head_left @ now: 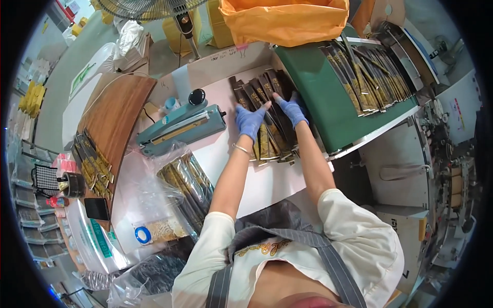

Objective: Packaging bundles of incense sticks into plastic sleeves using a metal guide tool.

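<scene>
A pile of long, narrow black-and-gold packets [264, 138] lies on the white tabletop in front of me. My left hand [250, 120], in a blue glove with bare fingertips, grips the pile from its left side, thumb across the top. From the right, my right hand [292, 109], gloved alike, holds the same pile with its thumb on the upper packets. The fingers under and behind the packets are partly hidden. To the left of the pile stands a teal bag sealer [182, 128] with a round black knob.
A green conveyor belt [318, 102] at the right carries more packets [370, 77]. An orange bag [285, 20] stands at the back. At the left are a transparent bag of packets [187, 179], a tape roll [143, 234], a phone [96, 209] and a brown wooden board [115, 113].
</scene>
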The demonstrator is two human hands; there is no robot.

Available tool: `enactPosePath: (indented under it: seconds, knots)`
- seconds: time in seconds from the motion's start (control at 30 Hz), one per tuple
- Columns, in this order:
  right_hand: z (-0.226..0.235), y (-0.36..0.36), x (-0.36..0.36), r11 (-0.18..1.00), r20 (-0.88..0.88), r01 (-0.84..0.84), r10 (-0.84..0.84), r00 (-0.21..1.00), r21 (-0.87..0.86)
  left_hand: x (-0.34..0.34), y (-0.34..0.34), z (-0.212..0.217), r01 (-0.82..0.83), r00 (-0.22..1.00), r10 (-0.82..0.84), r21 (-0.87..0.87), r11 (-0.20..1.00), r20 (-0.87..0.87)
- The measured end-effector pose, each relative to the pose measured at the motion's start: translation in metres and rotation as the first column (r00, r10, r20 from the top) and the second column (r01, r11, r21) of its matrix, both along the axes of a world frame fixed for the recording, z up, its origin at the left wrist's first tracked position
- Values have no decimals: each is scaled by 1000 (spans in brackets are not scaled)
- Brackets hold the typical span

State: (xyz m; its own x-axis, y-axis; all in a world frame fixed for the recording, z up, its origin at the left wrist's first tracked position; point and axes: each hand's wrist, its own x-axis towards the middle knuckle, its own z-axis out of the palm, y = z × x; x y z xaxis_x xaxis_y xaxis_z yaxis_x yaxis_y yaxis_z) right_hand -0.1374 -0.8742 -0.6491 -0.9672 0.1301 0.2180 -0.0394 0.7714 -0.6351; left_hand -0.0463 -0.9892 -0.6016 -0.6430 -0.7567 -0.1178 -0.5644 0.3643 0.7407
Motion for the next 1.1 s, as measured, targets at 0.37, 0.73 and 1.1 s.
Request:
enactPosePath:
  seconds: [0.37, 0.73, 1.1]
  knots:
    - [61, -13, 123, 269, 341, 219, 832, 437, -938, 99, -51, 14, 474, 859, -51, 752, 459, -510]
    - [159, -16, 182, 112, -356, -890, 889, 288, -441, 209, -81, 97, 735, 482, -777, -296, 610, -404]
    - [209, -39, 215, -66, -552, -920, 816, 172, -385, 229, -56, 121, 726, 459, -388, 85, 683, -799]
